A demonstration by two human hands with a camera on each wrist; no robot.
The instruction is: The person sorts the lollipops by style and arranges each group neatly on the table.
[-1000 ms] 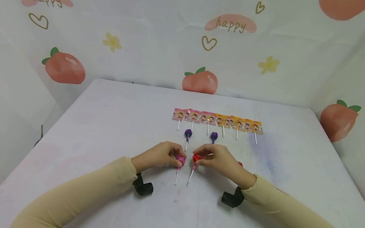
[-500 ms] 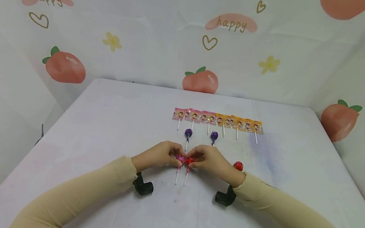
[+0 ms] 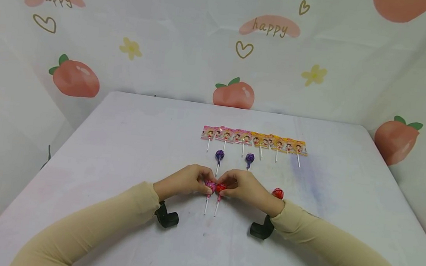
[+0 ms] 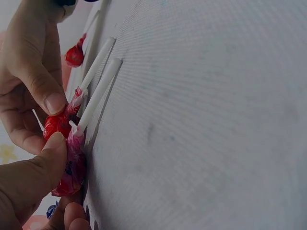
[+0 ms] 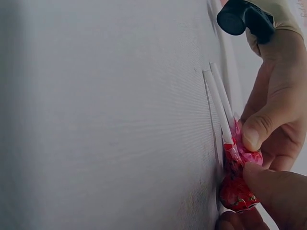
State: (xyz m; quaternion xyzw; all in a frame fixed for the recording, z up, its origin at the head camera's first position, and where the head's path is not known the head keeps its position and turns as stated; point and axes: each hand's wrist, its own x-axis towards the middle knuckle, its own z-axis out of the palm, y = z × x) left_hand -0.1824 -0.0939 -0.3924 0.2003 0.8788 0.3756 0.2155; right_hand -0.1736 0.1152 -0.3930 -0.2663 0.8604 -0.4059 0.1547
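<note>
My left hand [image 3: 188,181] pinches the wrapped head of a pink lollipop [image 3: 210,187] between thumb and fingers. Close beside it, my right hand [image 3: 247,191] pinches a red lollipop [image 3: 221,189] by its head. The two heads sit side by side, and both white sticks point toward me. In the left wrist view the pink lollipop [image 4: 73,167] lies along the tabletop under my thumb, with the red lollipop [image 4: 57,125] just beyond. From the right wrist, the red lollipop [image 5: 236,191] shows in front of the pink one [image 5: 249,154].
Two purple lollipops [image 3: 219,155] lie just beyond my hands. Another red lollipop [image 3: 278,193] is by my right wrist, partly hidden. Farther back runs a row of flat lollipops in pink wrappers [image 3: 226,135] and orange wrappers [image 3: 279,144] on the white table [image 3: 139,134].
My right hand has moved left with the red lollipop, bringing it against the pink one. The other red lollipop by my right wrist has come into fuller view. My left hand has stayed in place.
</note>
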